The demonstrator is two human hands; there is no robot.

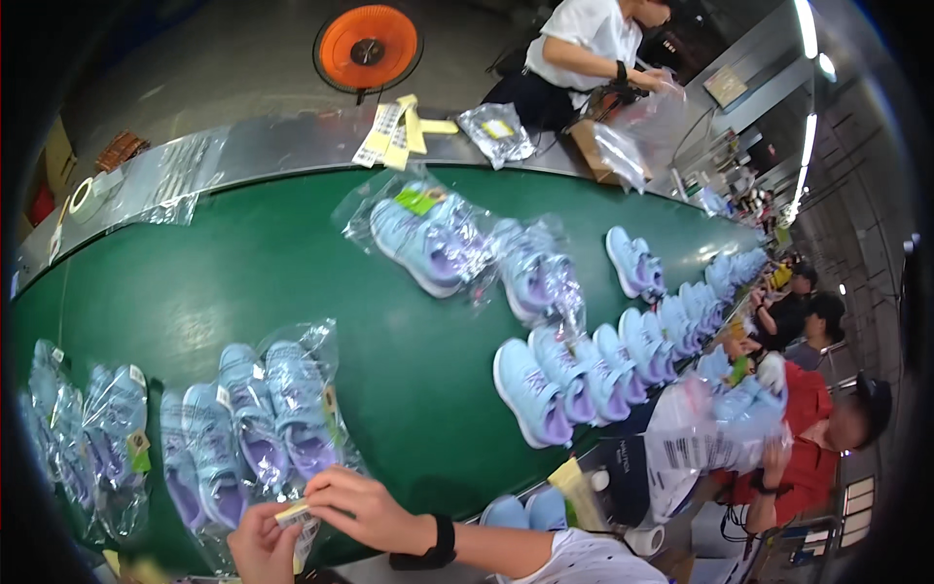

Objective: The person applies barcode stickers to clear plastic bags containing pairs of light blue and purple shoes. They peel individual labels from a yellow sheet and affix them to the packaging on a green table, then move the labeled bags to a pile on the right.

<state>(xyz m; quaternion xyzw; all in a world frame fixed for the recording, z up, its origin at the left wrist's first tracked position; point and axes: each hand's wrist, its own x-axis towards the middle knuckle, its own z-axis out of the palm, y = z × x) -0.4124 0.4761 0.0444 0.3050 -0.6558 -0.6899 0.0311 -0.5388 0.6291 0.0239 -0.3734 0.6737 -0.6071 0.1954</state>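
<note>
My left hand [261, 545] and my right hand [362, 508] meet at the near edge of the green conveyor belt [292, 273]. Between their fingers they pinch a small yellow and white label [292, 514] at the open end of a clear plastic bag [282, 419]. That bag holds a pair of light blue and purple sneakers. A black band sits on my right wrist. More bagged pairs [92, 438] lie to the left of it.
Unbagged blue sneakers [584, 375] stand in a row along the belt's right side, and bagged pairs [457, 248] lie mid-belt. Co-workers stand at the right, one in red holding a bag [700, 443]. Another person works across the belt. An orange fan [368, 47] stands behind.
</note>
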